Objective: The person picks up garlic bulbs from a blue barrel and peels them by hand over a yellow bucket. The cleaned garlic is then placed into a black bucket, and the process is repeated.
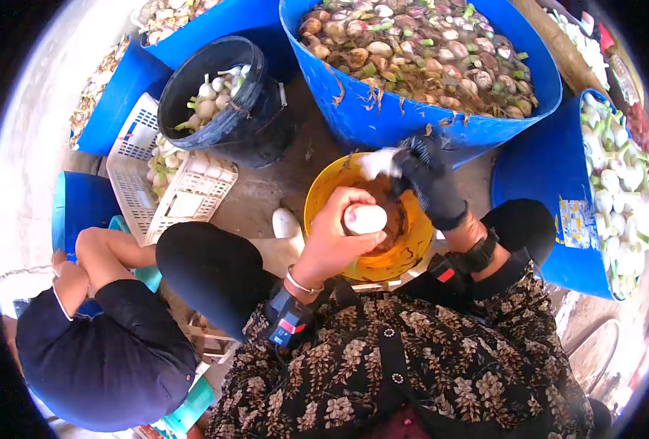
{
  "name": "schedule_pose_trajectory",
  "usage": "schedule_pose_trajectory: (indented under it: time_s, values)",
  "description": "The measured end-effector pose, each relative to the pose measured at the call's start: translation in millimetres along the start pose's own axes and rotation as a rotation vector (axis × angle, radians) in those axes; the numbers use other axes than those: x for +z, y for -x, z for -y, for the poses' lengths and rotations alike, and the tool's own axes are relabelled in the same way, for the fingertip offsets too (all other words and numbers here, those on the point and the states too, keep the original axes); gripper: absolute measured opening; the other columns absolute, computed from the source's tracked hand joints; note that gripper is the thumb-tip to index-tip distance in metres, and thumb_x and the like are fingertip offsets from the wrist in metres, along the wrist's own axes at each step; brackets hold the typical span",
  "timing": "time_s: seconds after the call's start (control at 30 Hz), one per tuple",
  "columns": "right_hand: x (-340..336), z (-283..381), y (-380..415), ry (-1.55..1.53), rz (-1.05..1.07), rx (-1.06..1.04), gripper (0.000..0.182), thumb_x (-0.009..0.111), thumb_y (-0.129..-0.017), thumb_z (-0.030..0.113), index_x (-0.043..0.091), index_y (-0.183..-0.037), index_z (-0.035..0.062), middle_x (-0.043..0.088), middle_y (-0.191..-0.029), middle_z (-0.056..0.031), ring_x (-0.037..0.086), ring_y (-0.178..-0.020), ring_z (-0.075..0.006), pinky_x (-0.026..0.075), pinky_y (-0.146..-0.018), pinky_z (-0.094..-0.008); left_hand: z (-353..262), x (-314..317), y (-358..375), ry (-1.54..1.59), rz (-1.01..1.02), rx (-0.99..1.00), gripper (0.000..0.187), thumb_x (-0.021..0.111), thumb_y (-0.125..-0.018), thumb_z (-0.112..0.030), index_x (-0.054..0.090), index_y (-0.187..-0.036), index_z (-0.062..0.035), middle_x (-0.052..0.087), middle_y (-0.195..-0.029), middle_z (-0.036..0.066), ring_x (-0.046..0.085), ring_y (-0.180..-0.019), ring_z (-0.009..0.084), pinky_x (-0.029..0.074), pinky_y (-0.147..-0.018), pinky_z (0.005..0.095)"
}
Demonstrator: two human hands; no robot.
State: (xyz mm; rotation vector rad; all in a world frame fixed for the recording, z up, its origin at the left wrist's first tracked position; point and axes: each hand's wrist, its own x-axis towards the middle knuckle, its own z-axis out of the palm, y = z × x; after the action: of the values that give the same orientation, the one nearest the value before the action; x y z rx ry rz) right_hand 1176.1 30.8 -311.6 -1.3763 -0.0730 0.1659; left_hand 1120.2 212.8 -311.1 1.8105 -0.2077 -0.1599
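My bare left hand (329,235) is wrapped round a white onion-like bulb (364,219), which has pinkish patches and faces up between thumb and fingers. It is over the yellow bucket (315,192), whose inside is stained brown. My right hand (432,186), in a dark glove, is curled over the bucket's far right side. At its fingertips is a white, motion-blurred piece (379,163); I cannot tell what it is.
A large blue tub (419,110) of wet, unpeeled bulbs stands ahead. To the right, another blue tub (533,194) holds white bulbs with green stems. Left are a black bucket (262,121) and a cream crate (200,192) with bulbs. A person (112,351) sits at my left.
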Motion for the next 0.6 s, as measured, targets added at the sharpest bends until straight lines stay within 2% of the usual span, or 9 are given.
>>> schedule_pose_trajectory:
  time_s: [0.03,0.07,0.13,0.17,0.27,0.3,0.33,0.4,0.6]
  values:
    - [-11.8,-6.1,-9.2,0.103,-0.049,-0.015,0.006,0.054,-0.085,0.01,0.058,-0.085,0.0053,0.057,-0.068,-0.0103,0.06,-0.062,-0.0225,0.048,-0.058,-0.0344,1.1,-3.0,-0.4,-0.085,-0.043,0.075,0.043,0.075,-0.063,-0.005,0.052,-0.099,-0.0052,0.055,-0.096,0.004,0.055,-0.087,0.0129,0.046,-0.078,0.0266]
    - [-13.8,-15.8,-9.3,0.366,0.043,-0.165,0.008,0.054,-0.084,0.011,0.059,-0.087,0.0056,0.059,-0.071,-0.0111,0.06,-0.065,-0.0254,0.049,-0.061,-0.0357,1.4,-5.9,-0.6,-0.168,-0.085,0.151,0.043,0.075,-0.062,-0.003,0.051,-0.099,-0.005,0.054,-0.096,0.004,0.054,-0.086,0.0117,0.046,-0.077,0.0258]
    - [-13.8,-33.5,-12.0,0.893,0.24,-0.471,0.011,0.055,-0.084,0.013,0.06,-0.091,0.0063,0.061,-0.077,-0.0127,0.061,-0.071,-0.0313,0.05,-0.066,-0.0382,-5.2,-11.2,-0.6,-0.234,-0.117,0.13,0.044,0.074,-0.061,-0.003,0.051,-0.098,-0.0051,0.052,-0.095,0.007,0.055,-0.088,0.0172,0.045,-0.079,0.0287]
    - [-12.7,-40.7,-11.2,1.002,0.287,-0.735,0.02,0.06,-0.081,0.02,0.062,-0.096,0.0069,0.062,-0.085,-0.0136,0.06,-0.079,-0.0354,0.049,-0.072,-0.0413,-7.1,-14.5,-1.5,-0.281,-0.141,0.159,0.044,0.074,-0.061,-0.003,0.05,-0.097,-0.0051,0.052,-0.095,0.008,0.055,-0.087,0.0186,0.045,-0.079,0.0296]
    - [4.7,-10.2,3.5,0.854,0.41,-0.515,0.021,0.064,-0.075,0.013,0.06,-0.095,0.0058,0.062,-0.089,-0.0141,0.06,-0.084,-0.0332,0.048,-0.073,-0.0386,-7.5,-20.3,0.2,-0.364,-0.2,0.167,0.043,0.073,-0.062,-0.005,0.05,-0.098,-0.0048,0.051,-0.095,0.012,0.056,-0.083,0.0275,0.046,-0.073,0.0352]
    - [9.0,-3.3,7.3,0.823,0.314,-0.522,0.025,0.068,-0.075,0.019,0.061,-0.095,0.0074,0.062,-0.089,-0.0136,0.06,-0.083,-0.0321,0.048,-0.071,-0.0385,-4.9,-20.9,0.2,-0.385,-0.206,0.145,0.044,0.073,-0.062,-0.006,0.05,-0.099,-0.0052,0.051,-0.095,0.013,0.056,-0.083,0.0309,0.046,-0.072,0.0379]
    - [13.4,5.1,9.7,0.85,0.314,-0.547,0.024,0.065,-0.077,0.023,0.061,-0.095,0.008,0.062,-0.088,-0.0139,0.061,-0.082,-0.032,0.048,-0.071,-0.0395,-3.5,-20.8,-0.7,-0.41,-0.209,0.127,0.044,0.073,-0.062,-0.008,0.05,-0.1,-0.0056,0.05,-0.095,0.014,0.057,-0.083,0.0343,0.047,-0.07,0.0405]
    - [22.0,17.3,12.8,0.904,0.299,-0.593,0.025,0.061,-0.08,0.03,0.061,-0.095,0.0093,0.062,-0.087,-0.0146,0.061,-0.08,-0.0319,0.049,-0.071,-0.0417,-3.0,-19.9,-2.8,-0.512,-0.195,0.111,0.044,0.072,-0.062,-0.007,0.051,-0.101,-0.0058,0.049,-0.095,0.015,0.056,-0.083,0.0359,0.046,-0.068,0.0425]
    - [29.0,9.4,9.7,1.102,0.384,-0.558,0.022,0.054,-0.084,0.033,0.062,-0.092,0.0135,0.061,-0.078,-0.0122,0.062,-0.071,-0.03,0.049,-0.061,-0.0435,-5.7,-16.5,-9.4,-0.678,-0.179,0.105,0.042,0.07,-0.063,-0.006,0.052,-0.101,-0.0065,0.047,-0.095,0.016,0.056,-0.082,0.038,0.045,-0.066,0.0459]
